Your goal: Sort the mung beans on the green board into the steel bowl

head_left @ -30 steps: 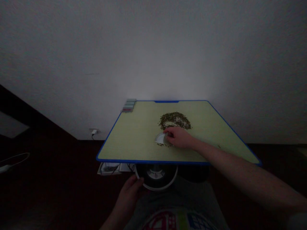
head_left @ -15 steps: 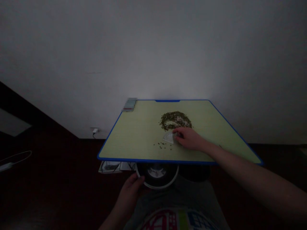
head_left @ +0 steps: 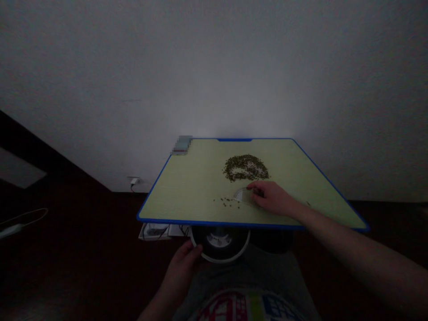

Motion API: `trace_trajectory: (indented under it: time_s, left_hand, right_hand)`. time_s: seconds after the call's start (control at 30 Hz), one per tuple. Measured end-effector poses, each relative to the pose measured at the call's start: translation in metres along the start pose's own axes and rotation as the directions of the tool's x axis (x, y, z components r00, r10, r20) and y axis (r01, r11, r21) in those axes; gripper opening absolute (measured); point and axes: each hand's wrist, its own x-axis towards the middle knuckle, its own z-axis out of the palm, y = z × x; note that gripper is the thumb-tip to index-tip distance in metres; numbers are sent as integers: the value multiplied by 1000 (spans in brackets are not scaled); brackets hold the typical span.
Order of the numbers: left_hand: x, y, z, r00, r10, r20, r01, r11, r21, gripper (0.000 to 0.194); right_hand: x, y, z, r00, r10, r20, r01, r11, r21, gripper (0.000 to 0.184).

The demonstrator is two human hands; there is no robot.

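Clear plastic protractor (head_left: 241, 195) with a curved outer edge lies directly left of our right hand (head_left: 272, 196), whose thumb and fingers pinch its right end. Nearest us, our left hand (head_left: 182, 263) pinches the left side of a round, dark bowl with a pale rim (head_left: 222, 260), which sits just below the near edge of a rectangular, pale yellow-green board with a blue border (head_left: 187, 187). That edge covers the bowl's far part.

Beyond the edge, a few stray small brown grains (head_left: 225, 205) lie scattered between the bowl and the protractor, mostly to the protractor's left; we cannot tell whether the closest one touches it. This is the relation we judge to count most: strays to the left, our right hand much the nearer one, the bowl on their near side. The protractor's long axis seems to run left to right, its curve facing away from us, though our fingers hide the rest.

Farther off, a loose ring-like heap of brown grains (head_left: 242, 160) sits apart from the protractor, with wide board surface on both sides of it. Past the far blue border, a plain grey wall (head_left: 214, 80) limits reach.
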Motion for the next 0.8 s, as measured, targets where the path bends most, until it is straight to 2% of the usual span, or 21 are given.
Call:
trace_trajectory:
  time_s: [0.23,0.43,0.8]
  left_hand:
    - [2,-3,-2,1000,12,25,-12,1000,-4,24]
    - [2,-4,-2,1000,-12,-1,12,1000,-29,26]
    - [1,-3,-1,1000,1,-9,-1,1000,0,27]
  right_hand:
    - [-1,-4,-1,1000,6,16,-7,1000,26,26]
    - [1,-3,2,1000,-1,13,0,999,48,26]
    - [5,-13,7,999,12,-50,-14,1000,-28,32]
